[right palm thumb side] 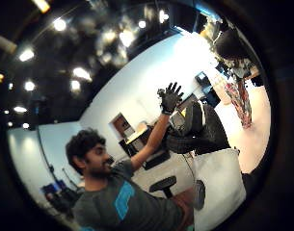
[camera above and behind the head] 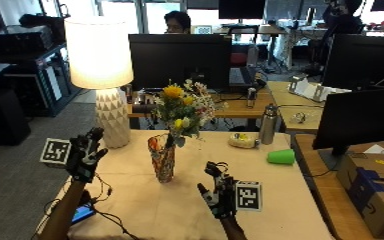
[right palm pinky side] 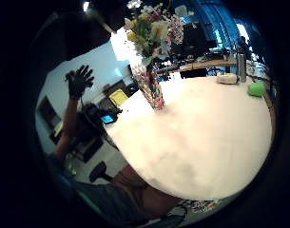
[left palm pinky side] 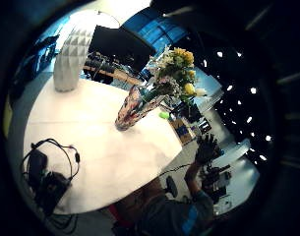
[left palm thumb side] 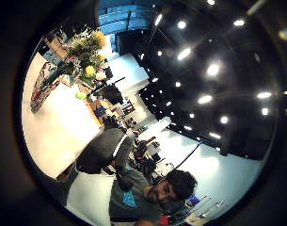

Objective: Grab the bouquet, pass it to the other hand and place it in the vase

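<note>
Bouquet (camera above and behind the head: 182,110) upright in tapered, mottled vase (camera above and behind the head: 162,157) between left hand (camera above and behind the head: 85,154) and right hand (camera above and behind the head: 218,192), fingers spread, empty.

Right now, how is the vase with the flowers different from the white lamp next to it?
The vase is colourful and patterned; the lamp has a white base with a ridged, diamond-like surface. The vase holds the bouquet of yellow and white flowers; the lamp carries a glowing shade. The vase stands near the middle of the table; the lamp stands at its far left corner. The lamp is taller. Both stand upright, and neither hand touches them.
</note>
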Available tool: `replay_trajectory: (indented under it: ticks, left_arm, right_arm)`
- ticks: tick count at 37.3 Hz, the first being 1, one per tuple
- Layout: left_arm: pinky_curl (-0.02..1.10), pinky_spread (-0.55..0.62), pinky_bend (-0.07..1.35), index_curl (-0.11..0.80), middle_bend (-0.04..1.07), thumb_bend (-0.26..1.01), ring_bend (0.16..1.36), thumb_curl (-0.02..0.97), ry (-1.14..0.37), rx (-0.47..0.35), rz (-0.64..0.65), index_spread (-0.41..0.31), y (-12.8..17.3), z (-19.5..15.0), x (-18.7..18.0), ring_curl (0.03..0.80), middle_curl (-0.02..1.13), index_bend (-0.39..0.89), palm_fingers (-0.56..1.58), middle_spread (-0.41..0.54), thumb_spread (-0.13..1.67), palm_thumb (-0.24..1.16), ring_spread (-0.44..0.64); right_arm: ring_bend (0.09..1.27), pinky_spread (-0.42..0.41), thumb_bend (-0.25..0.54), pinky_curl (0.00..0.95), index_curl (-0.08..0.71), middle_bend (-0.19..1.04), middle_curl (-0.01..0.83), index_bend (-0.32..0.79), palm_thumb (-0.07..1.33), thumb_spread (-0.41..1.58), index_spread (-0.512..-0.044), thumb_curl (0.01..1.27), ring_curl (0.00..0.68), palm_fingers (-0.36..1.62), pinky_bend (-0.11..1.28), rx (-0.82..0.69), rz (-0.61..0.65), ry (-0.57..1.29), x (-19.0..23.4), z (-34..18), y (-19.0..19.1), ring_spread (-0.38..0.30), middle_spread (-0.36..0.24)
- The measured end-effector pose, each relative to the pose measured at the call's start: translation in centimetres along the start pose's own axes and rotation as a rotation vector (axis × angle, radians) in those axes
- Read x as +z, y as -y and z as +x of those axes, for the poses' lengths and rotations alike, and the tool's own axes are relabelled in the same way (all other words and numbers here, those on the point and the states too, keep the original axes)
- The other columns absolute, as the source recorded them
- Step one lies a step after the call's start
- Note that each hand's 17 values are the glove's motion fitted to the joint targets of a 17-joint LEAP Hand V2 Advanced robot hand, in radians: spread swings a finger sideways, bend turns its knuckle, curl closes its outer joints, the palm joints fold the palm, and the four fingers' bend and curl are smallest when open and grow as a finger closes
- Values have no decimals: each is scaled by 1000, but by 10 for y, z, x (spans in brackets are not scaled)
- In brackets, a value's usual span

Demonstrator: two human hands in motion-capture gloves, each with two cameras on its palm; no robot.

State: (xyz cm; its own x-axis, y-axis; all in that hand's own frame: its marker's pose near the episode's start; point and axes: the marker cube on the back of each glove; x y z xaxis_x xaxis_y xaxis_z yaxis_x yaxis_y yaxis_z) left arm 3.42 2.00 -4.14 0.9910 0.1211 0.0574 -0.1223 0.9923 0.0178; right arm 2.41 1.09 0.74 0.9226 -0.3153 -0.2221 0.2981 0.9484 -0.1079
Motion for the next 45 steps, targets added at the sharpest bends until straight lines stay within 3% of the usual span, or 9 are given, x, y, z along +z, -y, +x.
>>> replay_trajectory:
  ticks: [5,10,14,17,27,32,38,42,45]
  left_arm:
    - [331,539,251,240,242,-32,638,325,128,62,-9,-14,10,-10,-3,285,371,123,206,74,896,347,274]
    - [332,539,250,240,242,-32,638,326,27,-17,-35,-14,2,6,20,285,371,123,206,74,896,347,274]
    - [333,539,250,240,242,-32,639,326,47,-25,-37,-14,1,7,26,285,372,121,205,74,896,347,274]
    - [333,539,250,240,243,-32,639,326,49,-14,-45,-14,1,12,30,285,372,121,205,74,896,347,274]
    - [335,540,251,241,244,-33,637,325,26,-7,-63,-14,6,13,36,286,374,122,203,74,895,345,274]
    - [336,540,251,242,244,-33,637,325,128,87,-67,-14,13,2,28,287,374,122,203,74,895,345,275]
    - [337,540,251,242,245,-33,637,325,25,-8,-56,-14,7,10,31,287,374,122,202,74,894,345,275]
    - [337,540,251,243,245,-33,637,324,13,-5,-49,-14,7,8,30,288,374,122,202,74,894,345,275]
    - [338,540,251,243,245,-33,637,324,15,-12,-54,-14,5,6,31,288,374,122,202,74,894,345,275]
  right_arm:
    - [281,321,-18,318,383,186,413,158,852,1078,-307,512,388,781,184,149,12,88,3,3,-5,-62,-118]
    - [277,321,-18,319,383,187,413,159,852,1078,-307,513,390,780,185,-5,22,5,-3,13,-9,-59,-118]
    - [276,321,-18,319,384,187,413,159,852,1078,-307,514,391,780,184,7,35,14,-10,9,-12,-58,-118]
    - [276,321,-18,320,384,183,411,159,852,1078,-307,514,392,779,185,49,48,24,-16,3,-13,-58,-118]
    - [275,321,-18,321,385,185,409,159,851,1078,-307,515,394,779,185,-25,67,19,-22,5,-11,-57,-117]
    - [274,321,-18,322,385,185,408,159,851,1078,-307,516,395,779,184,-12,68,30,-18,3,-11,-57,-117]
    - [273,321,-18,322,385,185,407,159,851,1078,-307,516,396,779,184,66,55,61,-12,-5,-13,-57,-117]
    - [273,321,-18,322,386,185,407,159,851,1078,-307,516,396,779,184,298,47,147,-8,-12,-22,-57,-117]
    - [273,321,-18,322,386,186,407,159,851,1078,-307,517,397,779,184,155,49,83,-10,-5,-19,-57,-117]
